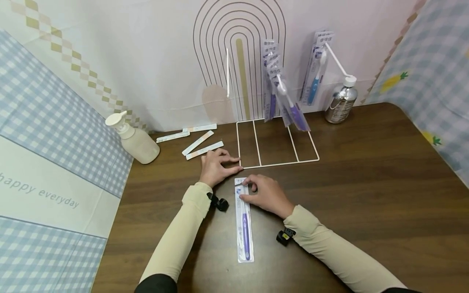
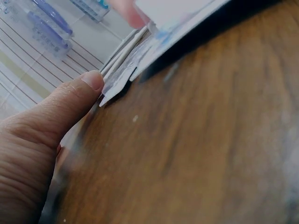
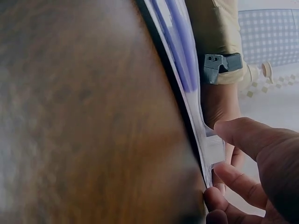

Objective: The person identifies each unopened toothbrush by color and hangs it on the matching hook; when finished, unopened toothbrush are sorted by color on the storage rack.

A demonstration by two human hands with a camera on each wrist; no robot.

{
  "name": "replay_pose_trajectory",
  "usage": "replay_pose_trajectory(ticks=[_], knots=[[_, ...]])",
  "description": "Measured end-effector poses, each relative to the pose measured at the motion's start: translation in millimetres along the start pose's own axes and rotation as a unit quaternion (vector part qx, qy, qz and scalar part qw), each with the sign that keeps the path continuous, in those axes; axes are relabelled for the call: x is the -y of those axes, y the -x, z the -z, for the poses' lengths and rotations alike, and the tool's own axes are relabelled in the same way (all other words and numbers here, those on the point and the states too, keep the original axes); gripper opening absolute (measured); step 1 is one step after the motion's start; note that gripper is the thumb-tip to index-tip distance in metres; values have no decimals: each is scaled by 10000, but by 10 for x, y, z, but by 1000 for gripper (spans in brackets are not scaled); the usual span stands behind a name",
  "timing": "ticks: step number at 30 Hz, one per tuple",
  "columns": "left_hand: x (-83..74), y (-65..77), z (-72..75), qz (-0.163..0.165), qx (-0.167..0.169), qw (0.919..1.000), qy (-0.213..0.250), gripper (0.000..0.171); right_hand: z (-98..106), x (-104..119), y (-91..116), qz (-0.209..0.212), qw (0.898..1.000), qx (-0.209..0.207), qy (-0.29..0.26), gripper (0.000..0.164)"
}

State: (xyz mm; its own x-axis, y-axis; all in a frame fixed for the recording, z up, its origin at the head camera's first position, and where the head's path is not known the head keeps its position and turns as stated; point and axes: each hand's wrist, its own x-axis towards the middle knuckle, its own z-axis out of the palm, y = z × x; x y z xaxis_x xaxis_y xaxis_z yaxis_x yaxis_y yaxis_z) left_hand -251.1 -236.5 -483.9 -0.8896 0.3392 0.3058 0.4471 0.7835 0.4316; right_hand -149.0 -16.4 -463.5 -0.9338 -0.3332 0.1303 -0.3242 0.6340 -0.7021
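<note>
A toothbrush in a clear-fronted pack (image 1: 245,236), purple-handled, lies lengthwise on the table in front of the wire rack (image 1: 278,165). My right hand (image 1: 269,195) pinches this pack near its upper end; in the right wrist view the thumb and a finger sit on either side of the raised clear plastic (image 3: 215,147). At the rack's near left corner, my left hand (image 1: 216,167) touches the white wire with thumb and fingertips, fingers mostly extended. Its thumb (image 2: 70,100) shows beside the wire in the left wrist view.
Purple toothbrush packs (image 1: 286,97) hang over the rack; a blue one (image 1: 314,81) hangs further right. A bare white rod (image 1: 228,73) sticks out at left. Several slim white packets (image 1: 198,142) lie behind my left hand. A pump bottle (image 1: 139,144) and a silver bottle (image 1: 340,103) stand at the sides.
</note>
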Motion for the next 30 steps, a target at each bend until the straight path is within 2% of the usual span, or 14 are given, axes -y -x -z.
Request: replay_pose_trajectory(ticks=[11,18,24,27,30], knots=[[-22,-14,24,69,25,10000,16,37,-18,3,26,-31,9999,-47,126,32],[-16,3,-3,57,29,10000,41,36,49,-59,100,278,9985,-433,-180,31],[-18,0,-8,6,-46,10000,70,34,341,-123,156,219,9959,-664,-577,31],[-32,1,5,3,-46,9999,120,34,548,-131,175,156,9951,-748,-633,33],[-40,4,13,-18,-40,9999,131,33,765,-129,180,275,9935,-945,-569,36]])
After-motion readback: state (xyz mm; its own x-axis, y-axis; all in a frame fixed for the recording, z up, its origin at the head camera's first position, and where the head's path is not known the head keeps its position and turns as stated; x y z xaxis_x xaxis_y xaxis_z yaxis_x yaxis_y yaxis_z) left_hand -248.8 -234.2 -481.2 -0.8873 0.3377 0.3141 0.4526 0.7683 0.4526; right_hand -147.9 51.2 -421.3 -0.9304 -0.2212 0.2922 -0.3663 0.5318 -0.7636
